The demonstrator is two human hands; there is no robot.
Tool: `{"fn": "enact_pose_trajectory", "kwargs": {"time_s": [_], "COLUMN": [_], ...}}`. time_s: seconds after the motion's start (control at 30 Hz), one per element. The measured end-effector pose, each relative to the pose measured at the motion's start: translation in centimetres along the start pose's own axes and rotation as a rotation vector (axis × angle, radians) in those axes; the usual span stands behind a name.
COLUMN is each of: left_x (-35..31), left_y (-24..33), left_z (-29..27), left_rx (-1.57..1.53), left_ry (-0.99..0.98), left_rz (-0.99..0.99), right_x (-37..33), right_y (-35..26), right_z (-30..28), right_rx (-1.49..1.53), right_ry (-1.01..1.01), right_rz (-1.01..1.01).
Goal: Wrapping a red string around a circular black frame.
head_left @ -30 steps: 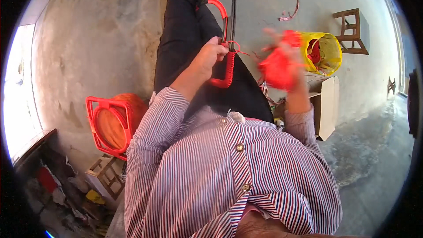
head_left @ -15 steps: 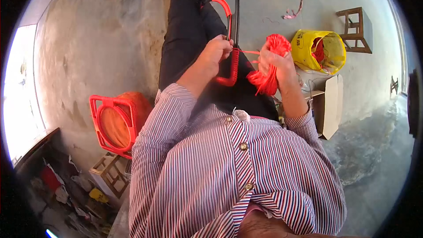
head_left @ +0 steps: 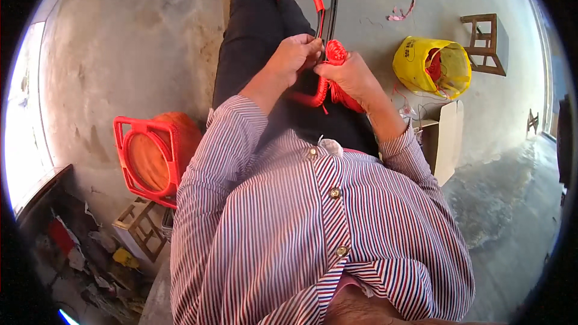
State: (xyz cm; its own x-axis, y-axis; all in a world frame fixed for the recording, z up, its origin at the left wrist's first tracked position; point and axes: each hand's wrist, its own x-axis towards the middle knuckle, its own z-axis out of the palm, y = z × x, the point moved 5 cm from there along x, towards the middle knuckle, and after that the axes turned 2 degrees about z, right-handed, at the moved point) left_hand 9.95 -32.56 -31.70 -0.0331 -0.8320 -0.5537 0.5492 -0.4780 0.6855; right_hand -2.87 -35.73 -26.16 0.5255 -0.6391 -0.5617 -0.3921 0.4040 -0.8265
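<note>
Over our dark trousers (head_left: 247,42), we hold the cord-wrapped frame (head_left: 335,3)!

Our left hand (head_left: 296,59) is curled nearly closed, thumb and fingertips pinching the frame's side; whether a strand sits in there too, we can't tell. Right beside it, our right hand (head_left: 356,79) is clenched around a red cord bundle (head_left: 336,53), looped head above the fist, loose ends below. Black bars reach away from us, red winding on the near bend. Out to our right: yellow container (head_left: 410,63) with red material inside, cardboard box (head_left: 450,141), wooden stool (head_left: 500,42). Off left, a red ring-centred panel (head_left: 175,153)!
</note>
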Motion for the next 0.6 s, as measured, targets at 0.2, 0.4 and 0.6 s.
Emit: {"fn": "enact_pose_trajectory", "kwargs": {"time_s": [0.2, 0.4, 0.6], "left_x": [0.2, -2.3, -8.7], "left_y": [0.3, 2.8, 4.5], "left_z": [-0.3, 0.2, 8.4], "left_rx": [0.002, 0.504, 1.097], "left_ry": [-0.052, 0.216, 0.009], "left_rz": [0.004, 0.437, 1.004], "right_x": [-2.8, -5.1, -13.6], "right_y": [-0.7, -1.7, -10.1], "right_z": [0.3, -5.1, -8.3], "right_rx": [-0.326, 0.237, 0.456], "right_ry": [0.007, 0.013, 0.155], "right_rz": [-0.159, -0.134, -0.564]}}
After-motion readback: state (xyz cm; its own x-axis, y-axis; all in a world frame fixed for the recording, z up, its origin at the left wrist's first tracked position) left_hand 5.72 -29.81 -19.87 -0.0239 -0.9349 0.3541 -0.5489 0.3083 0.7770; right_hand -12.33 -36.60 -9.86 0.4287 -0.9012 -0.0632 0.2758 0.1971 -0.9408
